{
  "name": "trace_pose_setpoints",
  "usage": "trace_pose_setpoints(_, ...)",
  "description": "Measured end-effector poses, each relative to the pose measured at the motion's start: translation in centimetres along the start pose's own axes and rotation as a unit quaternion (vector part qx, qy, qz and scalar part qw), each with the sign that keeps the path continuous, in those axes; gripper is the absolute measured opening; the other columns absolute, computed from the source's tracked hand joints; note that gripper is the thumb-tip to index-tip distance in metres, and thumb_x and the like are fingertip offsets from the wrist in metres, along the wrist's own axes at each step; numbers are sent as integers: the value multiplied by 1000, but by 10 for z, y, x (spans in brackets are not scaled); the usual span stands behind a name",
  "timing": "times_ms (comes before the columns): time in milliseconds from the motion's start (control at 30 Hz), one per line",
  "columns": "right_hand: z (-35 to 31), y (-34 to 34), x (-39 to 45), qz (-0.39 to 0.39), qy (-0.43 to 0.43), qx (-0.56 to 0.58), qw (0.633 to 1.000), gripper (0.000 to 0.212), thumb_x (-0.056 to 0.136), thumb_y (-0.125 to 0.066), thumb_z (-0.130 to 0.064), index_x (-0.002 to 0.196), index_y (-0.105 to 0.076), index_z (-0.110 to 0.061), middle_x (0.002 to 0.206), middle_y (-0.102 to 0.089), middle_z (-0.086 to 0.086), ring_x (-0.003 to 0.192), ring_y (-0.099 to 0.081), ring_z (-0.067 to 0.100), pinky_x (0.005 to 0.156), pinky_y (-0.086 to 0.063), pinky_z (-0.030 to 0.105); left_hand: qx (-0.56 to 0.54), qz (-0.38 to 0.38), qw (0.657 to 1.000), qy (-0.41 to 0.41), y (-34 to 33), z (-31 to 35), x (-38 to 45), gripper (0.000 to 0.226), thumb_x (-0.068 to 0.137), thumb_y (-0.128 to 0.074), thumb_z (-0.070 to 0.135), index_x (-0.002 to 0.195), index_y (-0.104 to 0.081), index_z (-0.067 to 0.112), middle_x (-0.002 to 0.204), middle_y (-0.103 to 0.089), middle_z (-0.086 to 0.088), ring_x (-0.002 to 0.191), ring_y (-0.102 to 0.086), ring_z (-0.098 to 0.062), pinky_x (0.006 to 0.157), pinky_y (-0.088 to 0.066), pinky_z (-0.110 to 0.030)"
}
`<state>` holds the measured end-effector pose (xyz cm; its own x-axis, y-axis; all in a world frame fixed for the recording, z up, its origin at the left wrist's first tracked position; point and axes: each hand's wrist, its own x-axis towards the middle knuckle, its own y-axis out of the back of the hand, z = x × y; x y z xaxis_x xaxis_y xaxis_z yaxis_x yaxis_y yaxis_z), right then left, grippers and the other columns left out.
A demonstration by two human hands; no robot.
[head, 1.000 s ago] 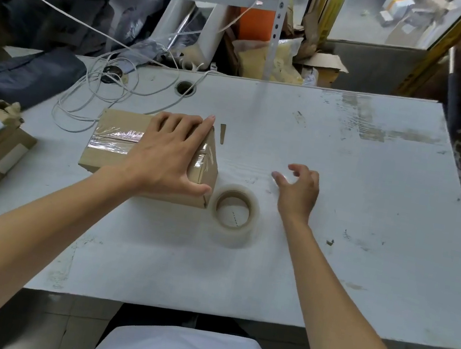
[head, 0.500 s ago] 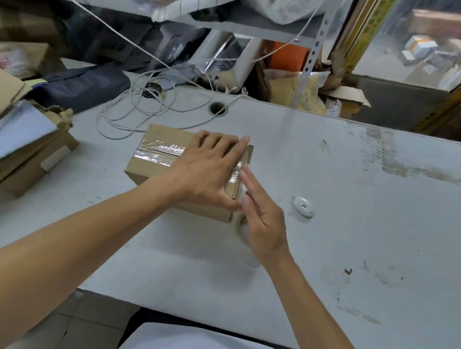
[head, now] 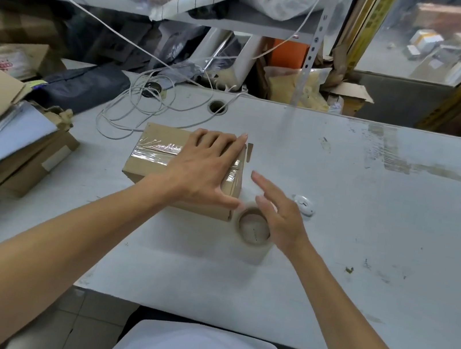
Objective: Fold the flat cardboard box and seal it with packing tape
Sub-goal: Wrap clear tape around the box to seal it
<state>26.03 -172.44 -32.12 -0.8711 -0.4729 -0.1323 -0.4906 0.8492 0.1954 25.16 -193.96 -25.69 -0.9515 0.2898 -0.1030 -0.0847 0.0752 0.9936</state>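
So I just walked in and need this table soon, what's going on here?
A person is taping up a small cardboard box on the white table. Clear tape already runs along its top. The left hand lies flat on the box, pressing it down. The right hand is open beside the box's right end, just above the tape roll that stands on the table; it holds nothing. A small white object lies just past that hand.
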Motion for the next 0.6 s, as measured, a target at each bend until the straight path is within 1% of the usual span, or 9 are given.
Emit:
trace_pose_setpoints(67,-17,2,20,8,2,21,1000,52,91,-61,-34,141,-47,-34,146,-49,-18,135,-40,-6,114,-37,35,-6,9,1000,-2,-1,1,0,125,66,-31,94,158,-9,12,148,-37,-7,134,-35,-28,115,-19,-45)
trace_pose_setpoints(167,-30,2,51,-34,4,19,999,77,72,-76,-44,142,-46,-31,144,-51,-13,133,-46,1,108,-41,33,-25,16,999,-19,-1,-3,0,121,70,-37,87,157,-13,5,156,-29,-13,143,-30,-30,119,-19,-45)
trace_pose_setpoints(200,-31,1,58,-54,7,14,998,77,68,-80,-43,138,-50,-32,138,-56,-11,130,-50,5,108,-42,37,-34,14,999,-26,0,-6,0,122,71,-40,86,156,-14,3,159,-23,-16,147,-24,-30,121,-18,-45)
trace_pose_setpoints(267,-29,0,69,-71,16,-5,997,64,63,-86,-42,121,-58,-34,124,-64,-7,120,-58,11,106,-43,46,-31,13,999,-39,2,-12,-1,122,70,-44,86,155,-20,2,161,-17,-18,148,-21,-32,121,-20,-47)
trace_pose_setpoints(333,-32,-1,74,-68,27,-50,996,53,61,-89,-41,104,-59,-35,112,-67,-8,112,-61,11,104,-44,44,-1,37,999,-34,1,-18,-10,117,68,-44,87,153,-31,7,160,-22,-19,144,-26,-38,118,-21,-54)
trace_pose_setpoints(400,-36,-4,77,-60,46,-94,993,48,62,-90,-40,94,-56,-33,104,-68,-7,107,-61,13,100,-46,42,19,56,998,28,-4,-19,-25,111,65,-42,90,153,-34,23,159,-24,-18,142,-26,-43,113,-20,-63)
trace_pose_setpoints(467,-38,-10,76,-38,66,-126,989,52,58,-90,-46,90,-54,-27,98,-68,-3,99,-62,18,92,-49,45,-3,69,989,133,-13,-14,-44,102,63,-42,89,152,-32,38,157,-25,-18,140,-25,-46,109,-20,-66)
trace_pose_setpoints(533,-41,-17,75,-28,72,-170,982,63,52,-88,-55,88,-52,-18,93,-66,1,90,-62,22,83,-52,47,-52,88,973,208,-21,-6,-62,95,64,-46,84,150,-32,46,156,-27,-19,142,-23,-47,109,-18,-66)
trace_pose_setpoints(600,-45,-24,72,-33,85,-223,971,71,50,-86,-60,90,-50,-14,89,-64,1,83,-62,24,77,-53,46,-98,100,964,228,-27,-2,-73,91,66,-48,78,150,-31,48,160,-23,-17,149,-13,-44,112,-11,-69)
